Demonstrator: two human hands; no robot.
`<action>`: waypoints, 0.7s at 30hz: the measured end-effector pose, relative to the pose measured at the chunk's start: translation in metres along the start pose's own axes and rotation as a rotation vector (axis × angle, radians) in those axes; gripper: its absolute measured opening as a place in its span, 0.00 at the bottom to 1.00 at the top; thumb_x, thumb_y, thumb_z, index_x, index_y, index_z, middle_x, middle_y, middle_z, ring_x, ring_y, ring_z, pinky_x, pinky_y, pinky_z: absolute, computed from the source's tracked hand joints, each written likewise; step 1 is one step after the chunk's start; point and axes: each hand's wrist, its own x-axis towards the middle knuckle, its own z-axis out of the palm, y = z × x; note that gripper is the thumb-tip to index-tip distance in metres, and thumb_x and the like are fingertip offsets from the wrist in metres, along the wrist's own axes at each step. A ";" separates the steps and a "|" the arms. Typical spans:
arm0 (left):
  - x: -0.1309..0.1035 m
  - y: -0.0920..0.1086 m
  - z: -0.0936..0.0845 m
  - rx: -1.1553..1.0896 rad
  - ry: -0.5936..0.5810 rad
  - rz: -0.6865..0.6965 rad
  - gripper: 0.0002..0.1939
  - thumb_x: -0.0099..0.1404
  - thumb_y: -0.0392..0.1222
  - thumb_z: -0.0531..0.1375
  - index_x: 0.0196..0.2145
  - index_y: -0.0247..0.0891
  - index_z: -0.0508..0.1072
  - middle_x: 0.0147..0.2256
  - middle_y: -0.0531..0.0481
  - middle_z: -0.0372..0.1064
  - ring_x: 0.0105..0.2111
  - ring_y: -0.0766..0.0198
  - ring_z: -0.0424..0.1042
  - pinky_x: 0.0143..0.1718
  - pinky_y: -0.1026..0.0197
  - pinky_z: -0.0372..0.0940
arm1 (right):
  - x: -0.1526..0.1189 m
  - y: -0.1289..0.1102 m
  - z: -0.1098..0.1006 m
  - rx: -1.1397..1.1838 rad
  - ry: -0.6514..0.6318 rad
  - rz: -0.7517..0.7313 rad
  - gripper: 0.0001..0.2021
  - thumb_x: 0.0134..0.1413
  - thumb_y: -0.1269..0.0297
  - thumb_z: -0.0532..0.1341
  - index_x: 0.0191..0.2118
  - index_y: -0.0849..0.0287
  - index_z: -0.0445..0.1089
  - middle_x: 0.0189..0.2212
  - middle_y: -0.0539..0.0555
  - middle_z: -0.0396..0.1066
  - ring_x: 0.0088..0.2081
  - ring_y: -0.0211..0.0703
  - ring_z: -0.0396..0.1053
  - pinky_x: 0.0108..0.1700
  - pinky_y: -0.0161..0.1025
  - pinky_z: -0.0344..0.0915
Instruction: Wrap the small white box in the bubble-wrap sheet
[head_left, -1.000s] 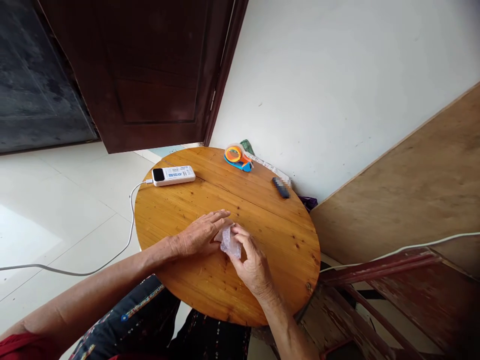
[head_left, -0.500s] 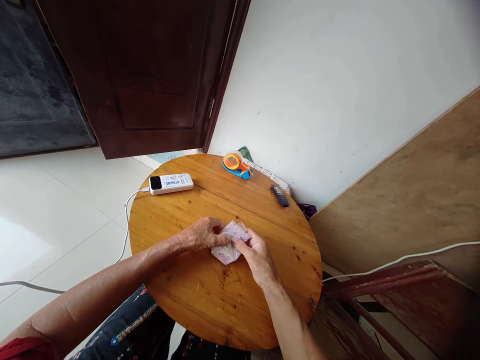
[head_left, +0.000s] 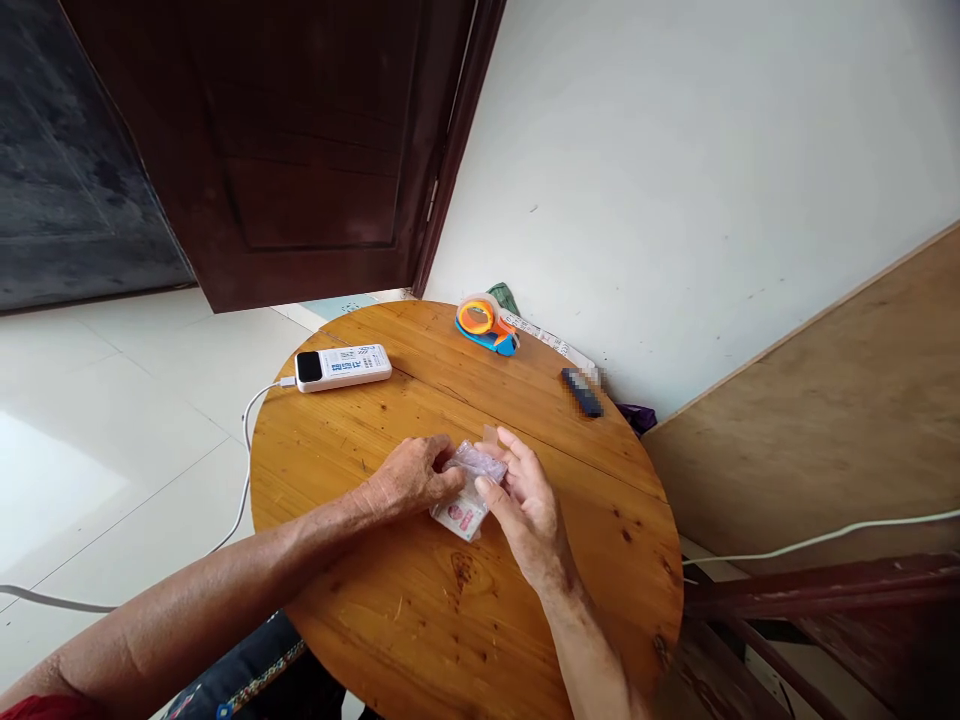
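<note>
A small flat packet [head_left: 461,512] with red print, wrapped in wrinkled clear plastic, sits at the middle of the round wooden table. My left hand [head_left: 412,475] grips it from the left, thumb on top and fingers curled behind. To its right, my right hand [head_left: 529,505] is loosely cupped with fingers apart, the thumb close to the packet's right edge. A translucent film flap [head_left: 490,435] sticks up near the right index fingertip; whether that finger touches it I cannot tell.
On the table [head_left: 360,610], a white power bank [head_left: 352,367] with a plugged-in cable [head_left: 247,460] lies at the left. An orange and blue tape dispenser [head_left: 486,325] stands at the back. A blurred dark object [head_left: 582,392] lies near the right edge, by the wall [head_left: 675,200].
My right hand has loosened, its fingers spreading away from the packet. More of the packet's red print shows. The left hand keeps its grip, and the view has shifted slightly.
</note>
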 end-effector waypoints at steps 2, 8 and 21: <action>0.003 0.000 0.002 0.031 0.048 -0.020 0.05 0.58 0.41 0.56 0.29 0.37 0.68 0.23 0.56 0.63 0.24 0.67 0.59 0.26 0.64 0.53 | -0.003 -0.001 0.004 -0.104 -0.017 -0.055 0.35 0.54 0.61 0.65 0.66 0.53 0.53 0.58 0.62 0.67 0.56 0.53 0.69 0.58 0.55 0.66; 0.003 0.001 -0.004 -0.013 0.015 0.001 0.15 0.63 0.50 0.56 0.36 0.35 0.74 0.27 0.51 0.69 0.27 0.63 0.65 0.29 0.63 0.57 | -0.001 0.003 0.005 -0.192 -0.042 -0.028 0.39 0.51 0.67 0.65 0.68 0.48 0.50 0.60 0.60 0.65 0.59 0.53 0.66 0.62 0.59 0.62; 0.005 -0.014 0.008 -0.557 -0.162 0.131 0.37 0.56 0.38 0.65 0.61 0.36 0.56 0.40 0.49 0.70 0.38 0.63 0.70 0.42 0.58 0.65 | 0.035 0.011 -0.002 0.027 0.113 0.088 0.30 0.52 0.52 0.66 0.58 0.59 0.63 0.40 0.57 0.78 0.41 0.47 0.76 0.45 0.45 0.72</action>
